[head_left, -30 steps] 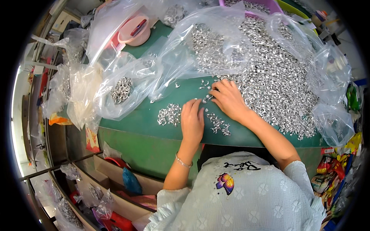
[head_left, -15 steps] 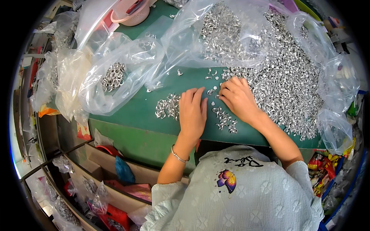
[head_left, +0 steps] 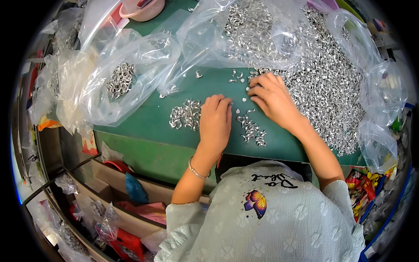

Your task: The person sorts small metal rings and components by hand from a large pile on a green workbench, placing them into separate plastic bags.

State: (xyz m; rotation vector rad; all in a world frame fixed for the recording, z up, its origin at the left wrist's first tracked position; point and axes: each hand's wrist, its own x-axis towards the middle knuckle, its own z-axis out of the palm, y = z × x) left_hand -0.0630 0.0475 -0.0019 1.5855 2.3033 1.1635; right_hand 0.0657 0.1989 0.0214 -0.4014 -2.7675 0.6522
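My left hand (head_left: 214, 124) rests on the green table with its fingers curled and drawn together; whatever its fingertips hold is hidden. Against its outer side lies a small pile of curved silver metal pieces (head_left: 185, 115). My right hand (head_left: 274, 101) has bent, separated fingers at the near left edge of a large heap of similar pieces (head_left: 325, 94). Beside its fingertips is a tiny silver piece (head_left: 247, 88), apparently not gripped. A second small pile (head_left: 253, 131) of curved pieces sits between my hands, nearer to me.
Clear plastic bags (head_left: 131, 56) spread over the table (head_left: 161, 120), one around silver rings (head_left: 120, 81). Plastic (head_left: 262, 65) partly covers the large heap. A pink basket (head_left: 146, 12) stands at the back left. Below the table's left side is a divided drawer (head_left: 104, 174).
My right hand has shifted slightly away from me, toward the heap's edge. Curved pieces between my hands no longer show in the same spot. The whole view has shifted a little.
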